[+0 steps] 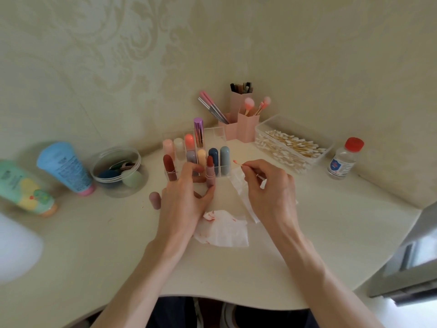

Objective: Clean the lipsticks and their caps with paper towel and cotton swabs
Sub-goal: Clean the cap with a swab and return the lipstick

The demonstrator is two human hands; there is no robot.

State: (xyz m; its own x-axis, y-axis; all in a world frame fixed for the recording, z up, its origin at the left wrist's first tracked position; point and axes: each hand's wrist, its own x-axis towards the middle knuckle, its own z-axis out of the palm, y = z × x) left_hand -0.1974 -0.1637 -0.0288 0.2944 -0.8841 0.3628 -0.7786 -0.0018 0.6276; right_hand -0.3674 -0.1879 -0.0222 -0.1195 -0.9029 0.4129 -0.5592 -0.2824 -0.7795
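My left hand (pixel 183 200) holds an uncapped pink-cased lipstick (pixel 210 172) upright, its dark red bullet exposed. My right hand (pixel 269 185) pinches a cotton swab (pixel 241 164) whose tip is stained pink, a short way right of the lipstick, and also keeps a white paper towel (pixel 238 183) under its fingers. A used towel (pixel 222 229) with red smears lies on the table between my wrists. The dusty pink cap (pixel 155 200) stands left of my left hand. Behind, a clear organizer (pixel 220 133) holds several capped lipsticks.
A clear box of cotton swabs (pixel 290 145) sits at the back right, a red-capped bottle (pixel 344 158) beyond it. Pink brush cups (pixel 246 125) stand in the corner. A round tub of sponges (pixel 118 171) and two lying tubes (pixel 63 168) occupy the left.
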